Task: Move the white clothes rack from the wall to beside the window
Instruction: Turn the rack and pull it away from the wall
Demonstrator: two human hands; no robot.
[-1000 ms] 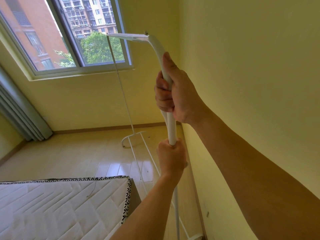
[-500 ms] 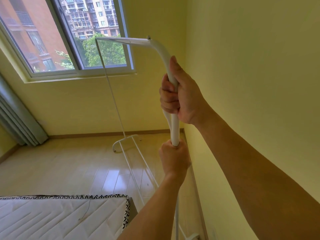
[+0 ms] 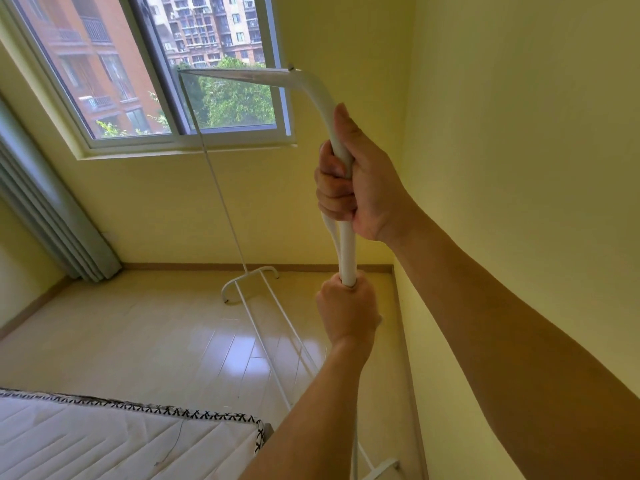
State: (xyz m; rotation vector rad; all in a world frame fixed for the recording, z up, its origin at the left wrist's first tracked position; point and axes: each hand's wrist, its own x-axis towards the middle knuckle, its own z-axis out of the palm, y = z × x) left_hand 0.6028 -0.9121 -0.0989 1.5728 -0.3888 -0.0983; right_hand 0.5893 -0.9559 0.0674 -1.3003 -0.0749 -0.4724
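The white clothes rack (image 3: 347, 251) stands along the yellow wall on the right. Its near upright runs up through both my hands and bends into the top bar, which reaches toward the window (image 3: 180, 74). My right hand (image 3: 356, 181) is wrapped around the upright just below the bend. My left hand (image 3: 346, 306) grips the same pole lower down. The far upright is thin and meets a curved foot (image 3: 249, 278) on the floor close to the wall below the window. Two thin base rails run back along the floor to the near foot (image 3: 382, 469).
A mattress (image 3: 121, 441) with a black-and-white patterned edge fills the lower left. Grey curtains (image 3: 52, 216) hang in the left corner. Pale wood floor (image 3: 156, 334) lies between the mattress and the window wall. The right wall (image 3: 519, 133) is close to my right arm.
The view has moved closer to the window wall, and the rack's far end has swung left, away from the right wall. Both hands keep their grip on the pole.
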